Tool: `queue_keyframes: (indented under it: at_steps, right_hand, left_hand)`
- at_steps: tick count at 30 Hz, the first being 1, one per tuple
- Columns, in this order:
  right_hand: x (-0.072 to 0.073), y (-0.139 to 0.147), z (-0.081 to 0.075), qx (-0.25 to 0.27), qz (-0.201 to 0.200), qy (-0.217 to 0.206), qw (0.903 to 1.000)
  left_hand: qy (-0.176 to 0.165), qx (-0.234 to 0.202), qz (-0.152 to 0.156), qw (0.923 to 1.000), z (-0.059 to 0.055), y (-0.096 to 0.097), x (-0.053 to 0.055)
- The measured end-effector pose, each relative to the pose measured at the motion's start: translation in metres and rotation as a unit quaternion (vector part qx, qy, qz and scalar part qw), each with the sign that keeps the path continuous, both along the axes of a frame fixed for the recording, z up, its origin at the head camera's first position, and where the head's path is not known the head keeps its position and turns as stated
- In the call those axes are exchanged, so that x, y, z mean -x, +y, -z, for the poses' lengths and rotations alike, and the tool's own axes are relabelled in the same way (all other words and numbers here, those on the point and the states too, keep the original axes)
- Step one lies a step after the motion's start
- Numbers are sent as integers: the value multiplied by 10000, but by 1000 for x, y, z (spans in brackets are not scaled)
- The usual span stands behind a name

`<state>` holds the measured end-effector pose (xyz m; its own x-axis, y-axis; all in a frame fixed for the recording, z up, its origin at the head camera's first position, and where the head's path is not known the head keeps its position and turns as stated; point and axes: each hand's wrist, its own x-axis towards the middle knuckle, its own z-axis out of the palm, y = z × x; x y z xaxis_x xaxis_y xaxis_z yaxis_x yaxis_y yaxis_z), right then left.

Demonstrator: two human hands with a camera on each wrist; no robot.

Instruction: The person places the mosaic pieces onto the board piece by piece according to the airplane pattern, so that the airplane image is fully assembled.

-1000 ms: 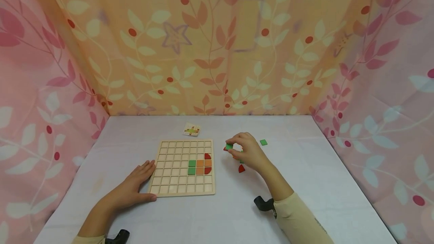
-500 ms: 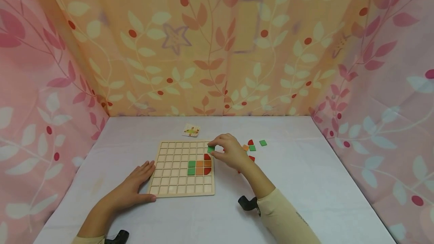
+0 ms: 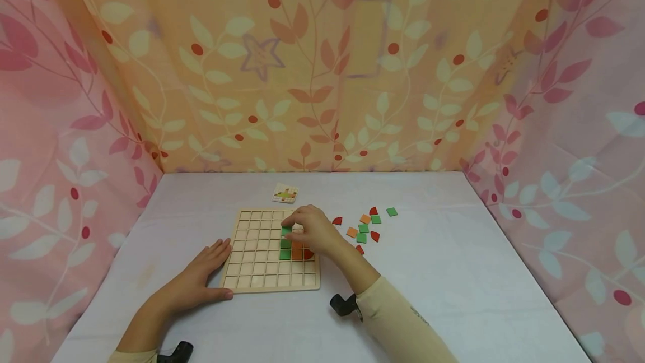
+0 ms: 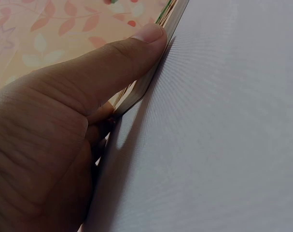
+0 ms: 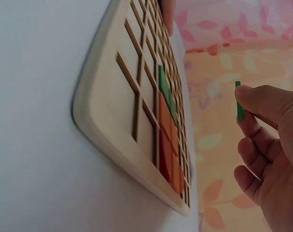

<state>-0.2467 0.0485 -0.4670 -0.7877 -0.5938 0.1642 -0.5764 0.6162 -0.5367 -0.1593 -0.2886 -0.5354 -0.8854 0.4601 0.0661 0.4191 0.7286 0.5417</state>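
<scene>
Head view: right hand [image 3: 316, 229] pinches a green tile [image 3: 286, 229] above the board [image 3: 256, 267] (left hand [image 3: 197, 275] touches its edge, fingers extended).

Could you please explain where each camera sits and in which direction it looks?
Head: worn on the head, facing forward and down at the grid board; the left hand, the right hand and both forearms show.
Left wrist: worn there, looking at the board's edge and the tabletop; the left hand shows large.
Right wrist: worn there, looking across the board toward the patterned cloth; the right hand shows, pinching a green tile.
Head and right wrist share that pinched tile.
</scene>
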Motion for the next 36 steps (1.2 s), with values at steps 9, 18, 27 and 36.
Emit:
queue_keyframes:
  at_steps: [9, 18, 27, 36]
  right_hand:
    - [6, -25, 23, -324, -132, 156, 9993]
    - [10, -35, 33, -717, -315, 428, 9960]
    - [8, -41, 32, -849, -303, 325, 9954]
    - [6, -44, 33, -1003, -164, 264, 9945]
  left_hand:
    - [-98, -41, -36, 9999, -1, 3, 0]
    - [-92, -15, -32, 10000, -2, 2, 0]
    - [-99, -10, -33, 9999, -2, 1, 0]
    - [-118, 49, -72, 9999, -3, 2, 0]
